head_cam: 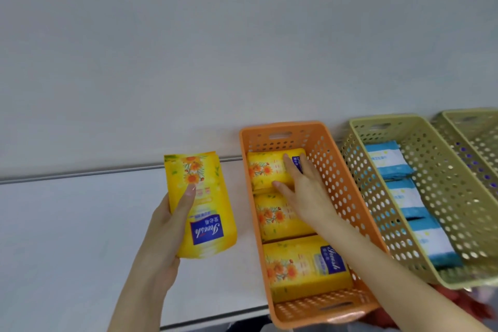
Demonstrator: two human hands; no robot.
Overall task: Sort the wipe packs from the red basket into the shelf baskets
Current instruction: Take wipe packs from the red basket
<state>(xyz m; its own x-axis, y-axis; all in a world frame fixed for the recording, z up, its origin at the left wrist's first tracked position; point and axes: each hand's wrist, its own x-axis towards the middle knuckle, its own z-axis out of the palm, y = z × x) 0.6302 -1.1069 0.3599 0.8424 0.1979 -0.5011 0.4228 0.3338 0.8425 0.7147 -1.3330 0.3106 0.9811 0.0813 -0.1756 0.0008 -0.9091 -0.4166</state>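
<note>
Now a yellow wipe pack [200, 205] is gripped in the left hand [161, 234], thumb curled across its front, just beside the orange basket [285, 125] — while the right hand [304, 188] is laid, fingers straight, on the farthest yellow pack [265, 170] inside that basket.

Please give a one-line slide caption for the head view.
Left hand holds a yellow wipe pack; right hand touches the far pack in the orange basket.

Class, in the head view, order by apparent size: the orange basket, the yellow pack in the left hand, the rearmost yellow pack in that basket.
1. orange basket
2. held yellow pack, nearer the camera
3. rearmost yellow pack, farther and partly under the right hand
</note>
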